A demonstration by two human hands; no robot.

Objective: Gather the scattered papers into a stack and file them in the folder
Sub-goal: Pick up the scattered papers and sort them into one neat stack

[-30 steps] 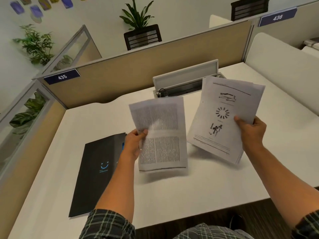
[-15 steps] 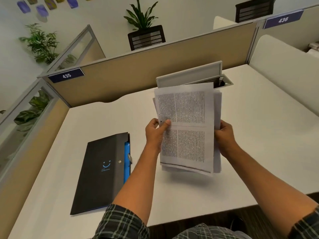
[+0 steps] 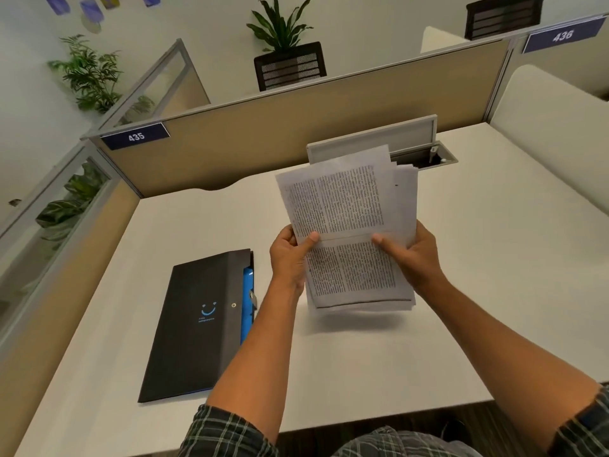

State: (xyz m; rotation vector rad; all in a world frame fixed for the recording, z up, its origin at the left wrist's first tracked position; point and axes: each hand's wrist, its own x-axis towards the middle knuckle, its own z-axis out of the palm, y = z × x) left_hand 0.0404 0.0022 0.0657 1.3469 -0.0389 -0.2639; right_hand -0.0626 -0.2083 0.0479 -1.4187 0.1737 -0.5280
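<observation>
the loose stack of white printed paper sheets point(image 3: 349, 225) was held upright above the middle of the white table point(image 3: 461, 258), its top sheets fanned unevenly and its lower edge off the surface. the left hand point(image 3: 290, 255) gripped the stack's left edge, thumb across the front page. the right hand point(image 3: 412, 252) gripped the right edge, thumb also on the front. the flat black folder with a blue smile mark point(image 3: 194, 324) lay closed toward the table's left edge, a blue inner panel showing along its right side. an open grey cable tray point(image 3: 379, 136) sat at the far edge.
</observation>
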